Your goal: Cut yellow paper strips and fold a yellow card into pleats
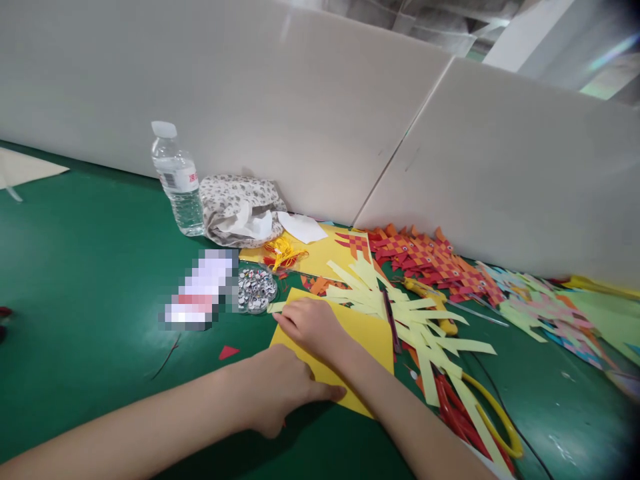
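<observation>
Steadying and lining up, by the look of it

The yellow sheet [370, 331] lies flat on the green worktop [90, 280], near the middle of the scene, with both hands over it. The left hand [280, 387] rests at its near left edge, fingers curled under and thumb stretched to the right across the paper; the fingertips are out of sight, so I cannot tell whether they pinch the edge. The right hand [311, 325] lies just beyond, on the far left part of the sheet, fingers drawn together and pointing left. A short pale strip [275, 307] pokes out past those fingers; whether it is pinched or merely covered, I cannot tell.

My reading is that the step in hand is holding the sheet down and setting its left edge, perhaps for a fold or a placement. The next move would call for one hand to pin the paper while the other works along that edge without skewing it.

Just left of the right hand is the clear container of googly eyes [256, 290], close enough to be knocked. To the right, loose pale strips [420, 320] fan out past the sheet, and red woven paper pieces [430, 257] are heaped farther off by the wall panel [525, 173].
</observation>
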`<state>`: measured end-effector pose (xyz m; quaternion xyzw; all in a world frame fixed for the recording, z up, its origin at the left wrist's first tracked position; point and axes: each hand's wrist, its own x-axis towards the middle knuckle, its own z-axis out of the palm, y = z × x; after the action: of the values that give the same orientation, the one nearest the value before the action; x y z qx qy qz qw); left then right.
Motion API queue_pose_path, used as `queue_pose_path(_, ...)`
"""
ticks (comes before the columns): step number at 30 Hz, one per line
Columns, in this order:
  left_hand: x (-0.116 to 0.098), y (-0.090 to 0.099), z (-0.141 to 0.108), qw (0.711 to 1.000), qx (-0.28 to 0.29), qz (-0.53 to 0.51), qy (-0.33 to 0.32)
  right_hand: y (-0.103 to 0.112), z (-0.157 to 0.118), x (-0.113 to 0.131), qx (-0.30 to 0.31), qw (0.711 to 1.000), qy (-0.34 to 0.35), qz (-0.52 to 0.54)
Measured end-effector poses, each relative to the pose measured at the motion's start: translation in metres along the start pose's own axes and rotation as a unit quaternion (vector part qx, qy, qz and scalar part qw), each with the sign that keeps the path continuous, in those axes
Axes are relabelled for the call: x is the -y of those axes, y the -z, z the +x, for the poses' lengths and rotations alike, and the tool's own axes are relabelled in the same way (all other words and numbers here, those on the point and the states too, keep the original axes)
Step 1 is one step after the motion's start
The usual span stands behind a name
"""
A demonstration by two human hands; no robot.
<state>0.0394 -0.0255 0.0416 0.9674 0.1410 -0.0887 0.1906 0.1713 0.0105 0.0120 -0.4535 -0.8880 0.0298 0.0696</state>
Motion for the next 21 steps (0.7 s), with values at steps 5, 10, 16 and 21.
queue_pose_path(5, 0.000, 0.001, 0.001, 1.000, -0.001, 0.007, -0.007, -0.009, 0.018, -0.014, 0.003, 0.997, -0.033, -0.065)
queue_pose_path(10, 0.000, 0.004, 0.002, 1.000, 0.002, 0.007, -0.004, -0.007, 0.037, -0.025, 0.008, 0.994, -0.065, -0.085)
queue_pose_path(16, 0.000, 0.002, 0.002, 1.000, 0.002, 0.011, -0.004, 0.003, 0.040, -0.023, 0.018, 0.993, -0.073, -0.090)
queue_pose_path(21, 0.001, 0.000, 0.002, 1.000, -0.009, 0.009, -0.006, 0.030, 0.013, -0.030, 0.003, 0.991, -0.106, -0.082)
